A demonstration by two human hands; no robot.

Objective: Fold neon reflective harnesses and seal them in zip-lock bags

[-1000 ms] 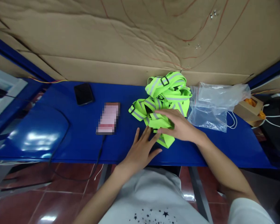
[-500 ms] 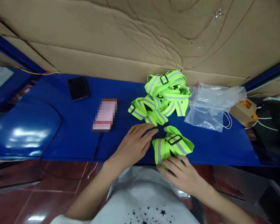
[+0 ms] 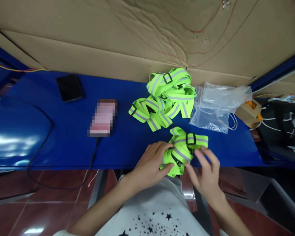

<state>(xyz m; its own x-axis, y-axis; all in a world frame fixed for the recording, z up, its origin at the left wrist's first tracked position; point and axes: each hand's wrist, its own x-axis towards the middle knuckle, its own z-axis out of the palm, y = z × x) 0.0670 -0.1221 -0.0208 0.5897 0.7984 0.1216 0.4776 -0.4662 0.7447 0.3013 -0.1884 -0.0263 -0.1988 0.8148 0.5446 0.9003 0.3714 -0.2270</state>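
Observation:
A bunched neon-green reflective strap [image 3: 180, 153] with grey stripes and a black buckle lies near the front edge of the blue table. My left hand [image 3: 152, 164] grips its left side, thumb below and fingers over the top. On the right, my right hand [image 3: 207, 172] has its fingers spread, the tips at the edge of the strap; I cannot tell how firmly they touch it. Just behind lies a heap of similar green straps [image 3: 172, 95] with black buckles.
Clear plastic bags [image 3: 211, 111] lie right of the heap, beside a small cardboard box [image 3: 248, 113]. A phone with a blurred screen [image 3: 103, 118] and its cable [image 3: 94, 152] are on the left, with a dark phone-like object [image 3: 70, 88] farther back. A cardboard panel [image 3: 88, 32] stands behind.
My left hand has moved right and taken hold of the strap. My right hand has lifted from its front to its right side and spread its fingers. The strap's buckle has turned; the view has shifted.

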